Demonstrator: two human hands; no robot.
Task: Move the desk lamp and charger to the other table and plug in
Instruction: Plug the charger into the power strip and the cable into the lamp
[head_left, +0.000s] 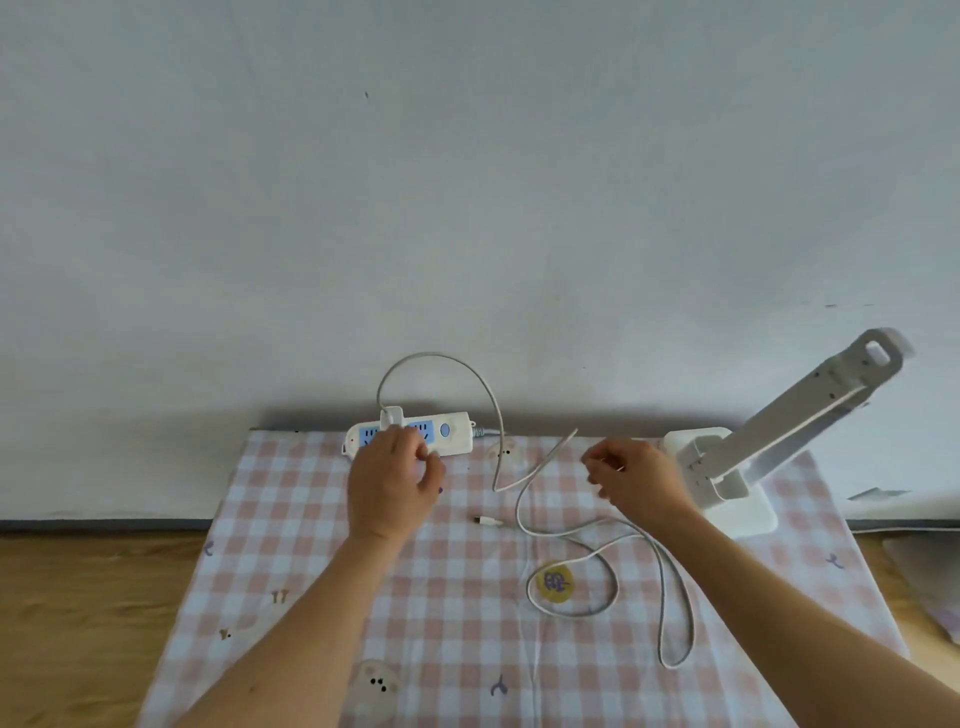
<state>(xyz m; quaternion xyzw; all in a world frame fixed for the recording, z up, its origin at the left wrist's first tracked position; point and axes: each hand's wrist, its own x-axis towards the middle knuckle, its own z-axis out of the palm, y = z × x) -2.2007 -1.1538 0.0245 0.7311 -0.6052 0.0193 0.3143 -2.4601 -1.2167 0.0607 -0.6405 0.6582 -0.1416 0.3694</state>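
Standing at the far right of the table, the white desk lamp rests on its flat base with its arm tilted up and to the right. The white charger sits plugged into the power strip, which lies along the far edge near the middle. A white cable arches up from the charger against the wall, then comes down onto the checked cloth. More white cable lies in loose loops on the near right part of the cloth, and a small plug end lies free between the two hands.

The left hand hovers over the strip, fingers bent just below the charger; whether it grips anything cannot be told. The right hand is just left of the lamp base with fingers curled, and a hold on anything cannot be made out. A wooden floor shows on the left.
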